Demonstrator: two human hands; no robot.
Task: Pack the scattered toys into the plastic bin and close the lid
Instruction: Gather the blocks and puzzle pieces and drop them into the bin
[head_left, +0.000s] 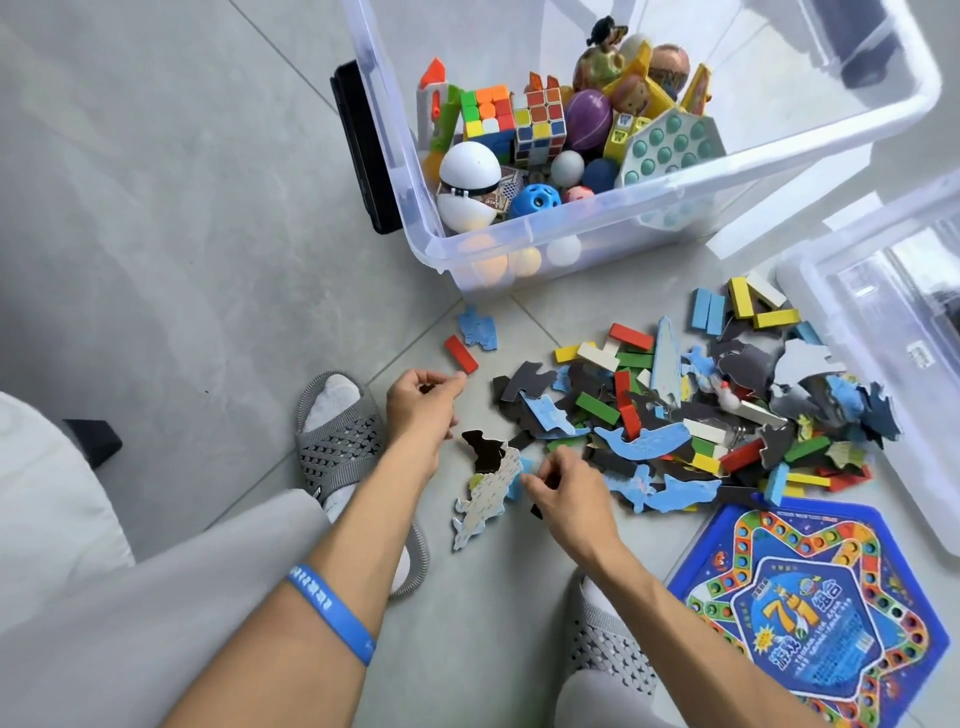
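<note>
On the floor by the open plastic bin (519, 244), the left hand (423, 400) and right hand (563, 483) each pinch flat puzzle pieces (488, 483), gathering them up for packing.

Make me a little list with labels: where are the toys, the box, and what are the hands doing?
bin: clear plastic bin, open, already holding cubes, balls and eggs
floor pile: puzzle pieces and coloured blocks, beside the bin
lid: lid, lying right of the pile
game board: blue board on the floor
left hand: left hand pinches a small piece
right hand: right hand grips puzzle pieces
</note>
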